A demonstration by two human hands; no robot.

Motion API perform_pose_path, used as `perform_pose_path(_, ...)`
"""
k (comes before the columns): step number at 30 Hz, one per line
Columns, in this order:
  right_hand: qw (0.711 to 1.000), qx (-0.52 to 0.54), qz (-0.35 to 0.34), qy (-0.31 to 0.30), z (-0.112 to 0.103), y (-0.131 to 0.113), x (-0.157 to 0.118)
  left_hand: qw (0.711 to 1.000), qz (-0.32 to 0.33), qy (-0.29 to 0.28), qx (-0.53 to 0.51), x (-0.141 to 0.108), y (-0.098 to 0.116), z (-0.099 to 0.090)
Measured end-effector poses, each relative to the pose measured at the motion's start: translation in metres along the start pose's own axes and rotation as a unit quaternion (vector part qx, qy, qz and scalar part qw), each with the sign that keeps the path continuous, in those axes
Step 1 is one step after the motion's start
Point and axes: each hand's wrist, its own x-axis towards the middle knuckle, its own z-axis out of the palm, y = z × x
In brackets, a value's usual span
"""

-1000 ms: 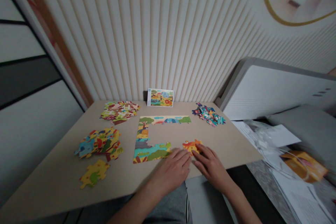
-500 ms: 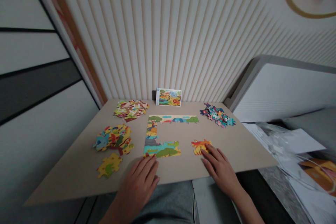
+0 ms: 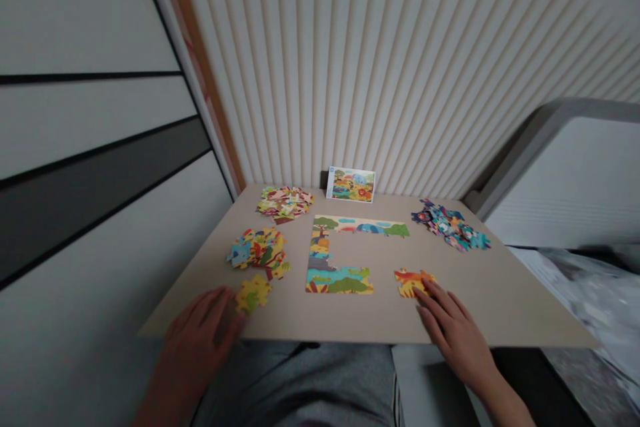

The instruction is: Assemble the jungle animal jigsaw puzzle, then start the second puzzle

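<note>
Card [image 3: 351, 185] behind puzzle [image 3: 345, 282]; loose pieces [image 3: 260, 250] either side.

Left hand [image 3: 203, 327] blurred, fingers together, right hand [image 3: 453, 333] palm down, fingers extended forward

The beige tabletop [image 3: 370, 319] bears a C-shaped strip of joined puzzle pieces [image 3: 340, 280], an orange cluster [image 3: 410, 283] right of it, a teal pile [image 3: 451, 225] at far right, and at left a pink-green pile [image 3: 285, 203], a mixed pile [image 3: 259, 250] and a yellow cluster [image 3: 253, 293], seemingly joined.
</note>
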Motion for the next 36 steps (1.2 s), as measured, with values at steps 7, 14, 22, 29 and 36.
perform_pose_path(7, 1.0, -0.003, 0.008, 0.002, 0.002, 0.002, -0.001, 0.998, -0.021, -0.046, -0.024, 0.017, -0.017, 0.012)
perform_pose_path(14, 1.0, -0.015, 0.0, -0.001, 0.004, 0.003, -0.002, 0.993, 0.005, -0.082, -0.082, 0.036, -0.029, 0.014)
perform_pose_path(22, 1.0, -0.023, -0.007, -0.002, 0.013, 0.012, -0.007, 0.991, -0.029, -0.088, -0.101, 0.035, -0.017, 0.005)
perform_pose_path(29, 1.0, -0.005, -0.008, 0.014, 0.012, 0.013, -0.006, 0.986, -0.039, -0.085, -0.142, 0.037, -0.016, 0.002)
perform_pose_path(36, 1.0, -0.003, -0.01, 0.01, 0.012, 0.013, -0.007, 0.978, -0.075, -0.088, -0.175, 0.033, -0.015, 0.002)
